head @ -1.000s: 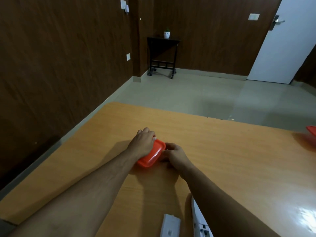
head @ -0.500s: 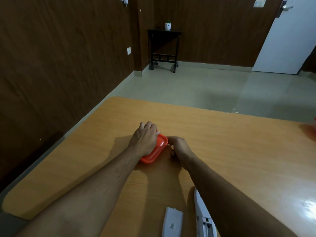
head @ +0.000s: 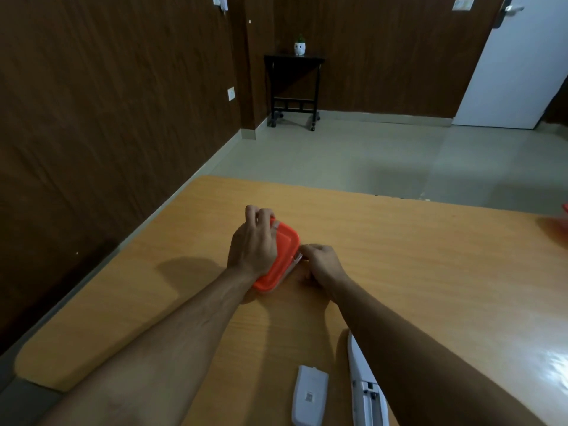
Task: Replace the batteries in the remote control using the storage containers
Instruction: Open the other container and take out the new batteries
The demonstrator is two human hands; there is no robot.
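A small storage container with an orange lid [head: 281, 262] lies on the wooden table [head: 430, 272], tilted up on its left side. My left hand [head: 253, 241] wraps over its left and far edge. My right hand [head: 321, 264] pinches the lid's right rim where a clear edge shows. The white remote control [head: 365, 392] lies face down near the front edge with its battery bay exposed, partly under my right forearm. Its detached white battery cover [head: 309, 395] rests just left of it. The container's contents are hidden.
A second orange container [head: 565, 210] peeks in at the table's far right edge. The table's left edge runs close along a dark wood wall. Beyond the table are a tiled floor, a small black side table [head: 293, 87] and a white door [head: 516, 72].
The container has tipped up further on its left side under my left hand. My right hand's fingers have shifted onto the lid's right rim, and a gap shows there.
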